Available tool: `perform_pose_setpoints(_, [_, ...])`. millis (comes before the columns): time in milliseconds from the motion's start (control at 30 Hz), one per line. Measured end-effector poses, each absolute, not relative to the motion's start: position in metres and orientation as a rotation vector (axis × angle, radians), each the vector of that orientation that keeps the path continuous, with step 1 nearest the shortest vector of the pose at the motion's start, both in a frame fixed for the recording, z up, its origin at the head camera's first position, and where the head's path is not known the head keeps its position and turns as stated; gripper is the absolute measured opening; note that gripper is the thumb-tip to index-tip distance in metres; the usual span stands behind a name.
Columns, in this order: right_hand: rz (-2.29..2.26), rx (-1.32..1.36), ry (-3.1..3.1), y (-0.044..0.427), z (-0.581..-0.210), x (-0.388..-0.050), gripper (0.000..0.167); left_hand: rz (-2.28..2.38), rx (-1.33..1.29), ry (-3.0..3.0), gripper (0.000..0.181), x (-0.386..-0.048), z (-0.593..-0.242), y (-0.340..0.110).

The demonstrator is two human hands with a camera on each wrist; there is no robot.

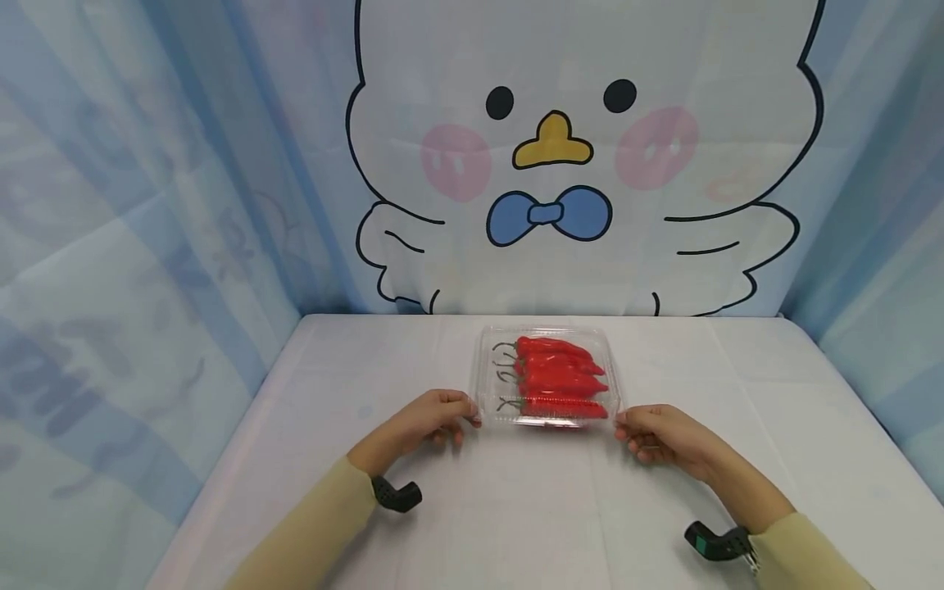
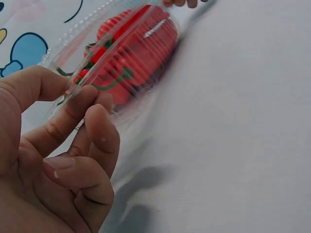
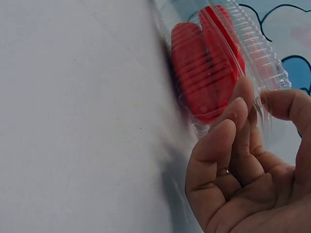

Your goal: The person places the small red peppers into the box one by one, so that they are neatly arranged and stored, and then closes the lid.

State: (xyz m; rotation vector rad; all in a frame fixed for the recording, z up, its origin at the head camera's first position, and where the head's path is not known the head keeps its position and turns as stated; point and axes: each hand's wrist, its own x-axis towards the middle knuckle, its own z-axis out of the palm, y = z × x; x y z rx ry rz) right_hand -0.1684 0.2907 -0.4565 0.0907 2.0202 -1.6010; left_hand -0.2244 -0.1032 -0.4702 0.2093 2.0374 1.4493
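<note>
A clear plastic clamshell box with several red chili peppers inside sits toward the back of the white table. The peppers lie side by side, green stems to the left. My left hand pinches the box's front left corner between thumb and forefinger. At the front right corner, my right hand pinches the rim the same way. Both wrist views show thumb and fingertips on the clear rim, the other fingers curled below it. The lid lies over the peppers; whether it is latched, I cannot tell.
The white tabletop runs back to a curtain printed with a cartoon bird. More blue and white curtain hangs at the left, and likewise at the right. Each wrist wears a black camera mount.
</note>
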Motion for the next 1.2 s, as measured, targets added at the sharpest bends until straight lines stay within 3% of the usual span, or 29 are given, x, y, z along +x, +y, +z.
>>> perform_pose_setpoints(633, [-1.672,0.210,2.049,0.290,-0.457,-0.190,0.039,1.571,0.107,2.043,0.029,-0.243,-0.471,-0.091])
perform_pose_setpoints(1200, [-1.701,0.187,2.061,0.290,-0.452,-0.189,0.027,1.553,0.155,2.062,0.028,-0.243,-0.465,-0.091])
